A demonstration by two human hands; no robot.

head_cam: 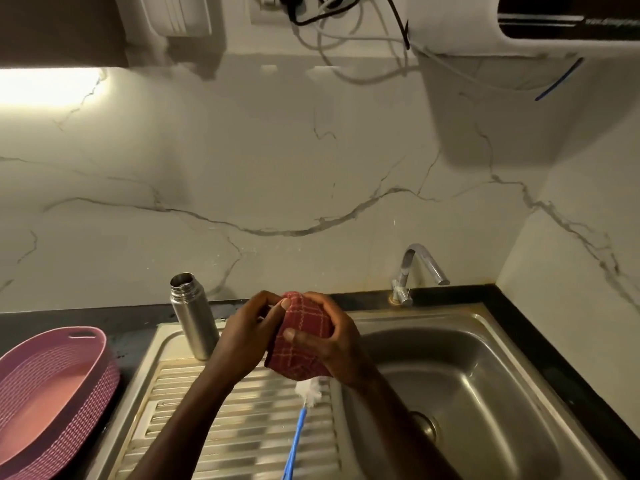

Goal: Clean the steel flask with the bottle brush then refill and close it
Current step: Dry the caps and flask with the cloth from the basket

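Head view, looking down on steel sink unit point(512, 327) with ribbed draining board at left, basin at right.

Both hands raised over junction of draining board and basin, wrapped round red checked cloth point(303, 336) bunched between them. Left hand point(247, 336): fingers curled, tips pinching upper left edge of cloth. Right hand point(329, 344): fingers curled over top and right side, thumb pressed across front of cloth. Anything wrapped inside cloth hidden; cannot tell.

Cylindrical steel flask point(192, 315) upright at far left corner of draining board, mouth open, threaded neck showing, no cap on it. Just left of left hand, not touching.

Bottle brush with white bristle head and blue handle point(301, 420) lying on ribbed board below cloth; bristle tip partly covered by cloth's lower edge, near end of handle cut off by frame bottom.

Pink woven-pattern plastic basket point(86, 344) on dark counter at left, cut off by left and bottom edges.

Chrome tap point(415, 268) at far rim of basin, spout turned right. Drain partly hidden behind right forearm.

Wall fittings and tangled cables at top dim, hard to make out.
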